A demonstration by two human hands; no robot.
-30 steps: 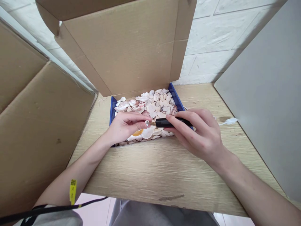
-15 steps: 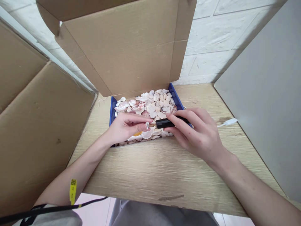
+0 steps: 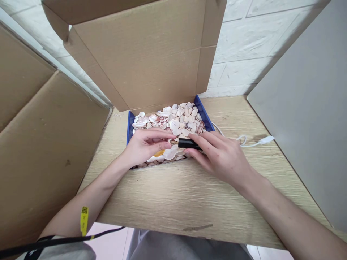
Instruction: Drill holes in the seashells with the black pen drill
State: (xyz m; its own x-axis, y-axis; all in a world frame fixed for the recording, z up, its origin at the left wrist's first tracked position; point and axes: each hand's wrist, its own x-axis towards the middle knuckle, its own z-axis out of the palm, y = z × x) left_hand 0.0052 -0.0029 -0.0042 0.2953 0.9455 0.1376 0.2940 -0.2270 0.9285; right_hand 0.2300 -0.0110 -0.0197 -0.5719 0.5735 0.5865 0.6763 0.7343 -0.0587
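Black tool (image 3: 186,143) sitting in closely curled right hand (image 3: 221,154); left hand (image 3: 141,147) pinching small white shell (image 3: 170,141) at brass tip (image 3: 175,142), above shell-filled box (image 3: 204,115). I'm favouring light, straight pressure, shell braced firmly.

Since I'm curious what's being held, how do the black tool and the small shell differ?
The black tool is dark and long; the small shell is pale and much smaller. The right hand grips the black tool, while the left hand pinches the small shell. Both are held over the blue-sided box.
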